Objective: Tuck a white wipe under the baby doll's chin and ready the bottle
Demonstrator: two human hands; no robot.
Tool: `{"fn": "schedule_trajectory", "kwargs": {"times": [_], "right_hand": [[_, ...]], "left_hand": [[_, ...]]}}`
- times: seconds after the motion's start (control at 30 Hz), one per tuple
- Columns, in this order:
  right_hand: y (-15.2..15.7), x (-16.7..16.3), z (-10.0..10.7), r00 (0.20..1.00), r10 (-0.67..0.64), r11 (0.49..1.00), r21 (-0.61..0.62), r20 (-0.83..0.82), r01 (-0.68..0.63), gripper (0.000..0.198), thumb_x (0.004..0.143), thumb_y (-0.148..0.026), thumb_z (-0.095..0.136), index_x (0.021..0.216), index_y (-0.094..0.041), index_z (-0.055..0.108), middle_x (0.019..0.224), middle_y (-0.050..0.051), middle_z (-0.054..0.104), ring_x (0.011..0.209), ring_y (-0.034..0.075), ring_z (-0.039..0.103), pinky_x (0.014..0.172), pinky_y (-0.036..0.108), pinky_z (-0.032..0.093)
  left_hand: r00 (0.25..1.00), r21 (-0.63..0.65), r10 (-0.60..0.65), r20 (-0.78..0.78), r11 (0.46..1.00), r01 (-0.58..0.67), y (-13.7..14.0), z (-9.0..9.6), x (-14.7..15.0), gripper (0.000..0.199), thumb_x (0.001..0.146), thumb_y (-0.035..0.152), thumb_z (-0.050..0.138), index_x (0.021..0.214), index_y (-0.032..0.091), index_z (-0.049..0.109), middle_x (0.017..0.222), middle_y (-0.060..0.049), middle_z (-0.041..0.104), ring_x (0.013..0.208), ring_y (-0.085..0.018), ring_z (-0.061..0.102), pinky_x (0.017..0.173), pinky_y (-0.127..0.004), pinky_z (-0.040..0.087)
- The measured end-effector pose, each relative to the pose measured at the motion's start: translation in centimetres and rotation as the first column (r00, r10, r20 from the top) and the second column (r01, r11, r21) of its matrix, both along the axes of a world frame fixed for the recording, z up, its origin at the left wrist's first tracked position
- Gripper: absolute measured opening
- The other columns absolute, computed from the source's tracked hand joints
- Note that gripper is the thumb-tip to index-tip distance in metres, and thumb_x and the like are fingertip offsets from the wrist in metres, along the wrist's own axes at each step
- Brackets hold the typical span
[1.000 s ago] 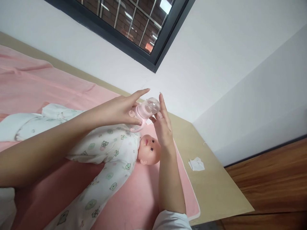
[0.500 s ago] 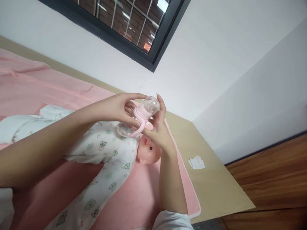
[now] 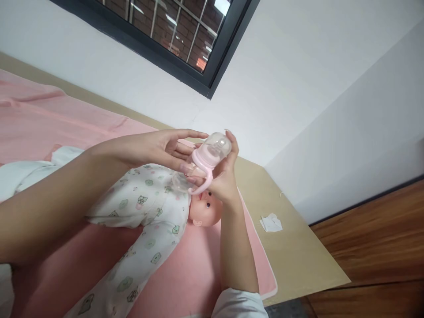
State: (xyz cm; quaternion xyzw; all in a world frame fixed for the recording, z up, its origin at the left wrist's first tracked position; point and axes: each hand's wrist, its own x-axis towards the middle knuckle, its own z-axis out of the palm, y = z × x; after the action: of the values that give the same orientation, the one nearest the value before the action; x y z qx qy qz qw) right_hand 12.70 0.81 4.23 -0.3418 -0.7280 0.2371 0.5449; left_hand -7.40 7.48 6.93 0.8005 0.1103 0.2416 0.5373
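A clear baby bottle (image 3: 202,155) with a pink collar, a pink handle and a clear domed cap is tilted above the doll's head, cap end up and to the right. My right hand (image 3: 227,176) is closed around it, thumb by the handle and fingers behind the cap. On the bottle's left side is my left hand (image 3: 162,148), its fingers stretched and apart. The left thumb tip overlaps the bottle; whether it presses there I cannot tell. Beneath lies a baby doll (image 3: 203,211) in a white printed outfit, its face partly hidden by the bottle and right hand.
A pink blanket (image 3: 185,269) lies under the doll on a wooden tabletop (image 3: 298,256). A folded white cloth or tissue (image 3: 271,222) rests near the right edge. Behind are a white wall and a dark-framed window (image 3: 198,84); brown wood panels (image 3: 374,234) stand at the right.
The bottle has shifted right with my right hand. My left hand's fingers have straightened and loosened from around the bottle. The doll has not moved.
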Motion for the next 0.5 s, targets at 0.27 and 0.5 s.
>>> {"fn": "schedule_trajectory", "kwargs": {"times": [0.27, 0.5], "right_hand": [[0.5, 3.6, 1.5, 0.971, -0.218, 0.953, 0.193, -0.098, 0.233, 0.118, 0.065, -0.055, 0.083, 0.151, -0.039, 0.004, 0.138, 0.011, 0.052, 0.126, 0.029, 0.058, 0.101, 0.052, 0.053], [3.0, 11.8, -0.8, 0.76, -0.629, 0.692, 0.327, -0.164, 0.643, 0.109, 0.061, -0.041, 0.082, 0.149, -0.032, 0.018, 0.149, 0.011, 0.036, 0.124, 0.024, 0.057, 0.106, 0.048, 0.047]], "left_hand": [[0.993, 0.086, 0.082, 0.083, 0.992, -0.089, -1.0, 0.0, -0.1, 0.073, 0.093, 0.04, 0.06, 0.155, 0.029, 0.023, 0.154, -0.012, 0.044, 0.137, -0.026, 0.048, 0.102, -0.034, 0.05], [0.942, 0.506, -0.094, -0.323, 0.824, 0.256, -5.0, -0.4, 0.9, 0.049, 0.089, 0.032, 0.067, 0.136, 0.03, 0.058, 0.126, -0.001, 0.068, 0.099, -0.019, 0.068, 0.087, -0.025, 0.05]]}}
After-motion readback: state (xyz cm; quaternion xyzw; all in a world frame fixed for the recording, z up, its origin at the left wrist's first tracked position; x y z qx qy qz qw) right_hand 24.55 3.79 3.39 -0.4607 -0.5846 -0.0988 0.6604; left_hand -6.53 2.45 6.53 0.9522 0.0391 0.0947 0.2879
